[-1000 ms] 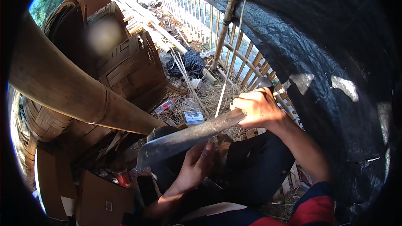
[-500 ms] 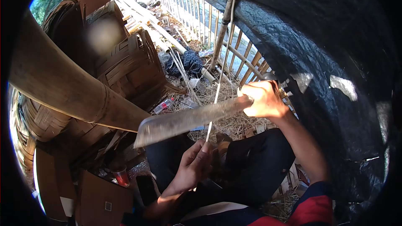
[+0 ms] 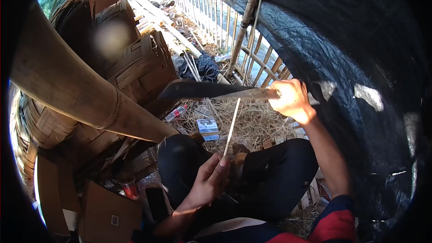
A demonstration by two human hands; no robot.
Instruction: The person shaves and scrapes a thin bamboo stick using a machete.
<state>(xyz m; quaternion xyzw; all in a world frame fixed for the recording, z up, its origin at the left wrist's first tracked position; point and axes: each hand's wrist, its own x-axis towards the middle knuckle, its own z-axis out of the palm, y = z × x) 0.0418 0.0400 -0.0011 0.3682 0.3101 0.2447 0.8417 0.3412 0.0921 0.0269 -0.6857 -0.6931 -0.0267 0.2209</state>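
Note:
My right hand is closed round the handle of a machete, whose long dark blade points left, roughly level. Below it, my left hand pinches the lower part of a thin pale bamboo strip between thumb and fingers. The strip rises, slightly tilted, from the left hand to the blade. A pale length in line with it shows above the blade, reaching the fence post. The blade hides the part between, so I cannot tell whether it touches the strip.
A thick bamboo pole slants in from the left, before woven baskets. A dark tarp hangs at right. Straw, a plastic bottle and a packet lie ahead. A red-filled cup and a phone are lower left.
The machete has moved up and away from my left hand, and its blade has turned from showing its broad face to a darker, narrower side. My left hand keeps its pinch on the strip.

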